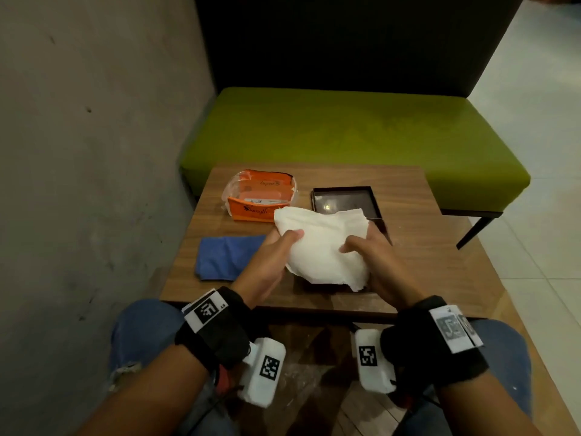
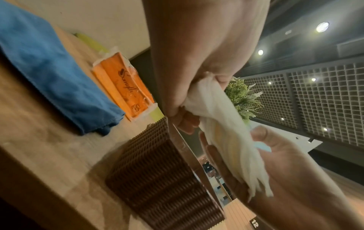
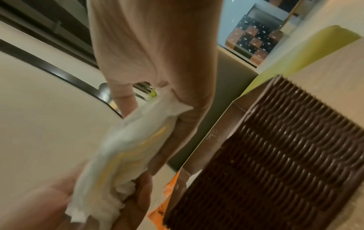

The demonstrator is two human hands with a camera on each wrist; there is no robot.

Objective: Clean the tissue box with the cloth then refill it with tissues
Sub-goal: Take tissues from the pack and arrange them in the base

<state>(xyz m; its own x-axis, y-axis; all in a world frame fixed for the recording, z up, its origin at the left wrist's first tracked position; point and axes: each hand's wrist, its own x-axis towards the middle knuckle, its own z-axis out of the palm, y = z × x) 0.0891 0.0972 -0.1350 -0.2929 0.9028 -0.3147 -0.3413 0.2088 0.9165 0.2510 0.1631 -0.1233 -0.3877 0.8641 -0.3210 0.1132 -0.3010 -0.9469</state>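
Both hands hold a thick stack of white tissues (image 1: 323,247) above the table, just over the brown ribbed tissue box (image 2: 157,171), which the stack mostly hides in the head view. My left hand (image 1: 287,243) grips the stack's left edge, thumb on top. The right edge is gripped by my right hand (image 1: 358,247) in the same way. The wrist views show the tissues (image 2: 226,132) (image 3: 128,147) pinched beside the box (image 3: 275,147). The blue cloth (image 1: 229,258) lies flat to the left, untouched.
An opened orange tissue pack (image 1: 261,196) sits at the table's far left. A dark shallow lid (image 1: 344,201) lies open side up beside it. A green bench (image 1: 345,133) stands behind the wooden table (image 1: 424,247), and a grey wall runs along the left.
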